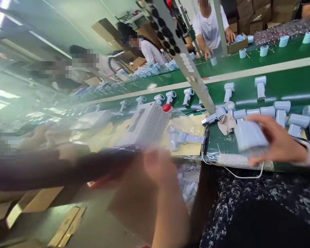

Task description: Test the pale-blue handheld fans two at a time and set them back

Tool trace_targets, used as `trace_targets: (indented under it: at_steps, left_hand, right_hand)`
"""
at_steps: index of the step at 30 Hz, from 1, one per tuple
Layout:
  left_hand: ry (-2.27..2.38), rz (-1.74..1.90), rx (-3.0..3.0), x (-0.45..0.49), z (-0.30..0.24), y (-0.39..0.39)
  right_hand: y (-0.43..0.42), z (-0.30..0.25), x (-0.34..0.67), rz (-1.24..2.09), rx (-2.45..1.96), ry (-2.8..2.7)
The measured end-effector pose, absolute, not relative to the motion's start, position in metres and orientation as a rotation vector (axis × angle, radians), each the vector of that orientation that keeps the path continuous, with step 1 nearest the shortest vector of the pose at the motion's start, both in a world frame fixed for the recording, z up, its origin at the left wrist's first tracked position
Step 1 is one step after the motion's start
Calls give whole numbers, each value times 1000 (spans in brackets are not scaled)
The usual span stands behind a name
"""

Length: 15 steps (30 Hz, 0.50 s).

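Observation:
My right hand point(279, 141) is wrapped around a light-blue plastic housing point(249, 135), blurred by motion, above the near edge of the belt. Beside it lie a crumpled beige cloth point(226, 124) and a row of similar light-blue dryer-shaped housings point(267, 111). Off to the left, my left hand point(161, 167) is smeared by motion in front of the bench edge, so its finger positions are unclear. Just beyond that hand, two light-blue housings point(187, 138) rest on a yellow sheet point(188, 150).
A white carton point(147, 124) and a red-capped clear bottle point(167, 108) stand left of centre. A grey post point(193, 75) rises from the green belt point(281, 86). A co-worker's dark sleeve point(105, 162) crosses at left. Several people sit across the belt. A white cable point(244, 176) hangs at the edge.

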<state>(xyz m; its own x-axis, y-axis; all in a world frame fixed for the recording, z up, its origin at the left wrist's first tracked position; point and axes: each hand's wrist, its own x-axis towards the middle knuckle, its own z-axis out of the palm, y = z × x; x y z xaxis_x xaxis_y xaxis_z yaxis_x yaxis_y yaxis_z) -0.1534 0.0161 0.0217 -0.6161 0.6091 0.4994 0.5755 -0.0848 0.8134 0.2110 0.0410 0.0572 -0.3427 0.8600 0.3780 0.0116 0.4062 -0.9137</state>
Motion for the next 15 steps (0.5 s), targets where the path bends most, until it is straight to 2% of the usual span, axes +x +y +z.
trace_targets:
  at_steps: [2, 4, 8, 15]
  left_hand:
    - [1608, 1834, 1534, -99, 28, -8]
    - [1200, 1609, 1571, -49, 31, -25]
    - [1209, 1436, 1450, -1, 31, -32]
    - [1336, 1363, 1354, -9, 13, -25]
  right_hand:
    - [58, 52, 193, 1200, -757, -1576]
    - [69, 46, 175, 1382, -712, -1473]
    - [68, 35, 156, 1684, -667, -1397]
    - [58, 32, 156, 1630, -780, -1383]
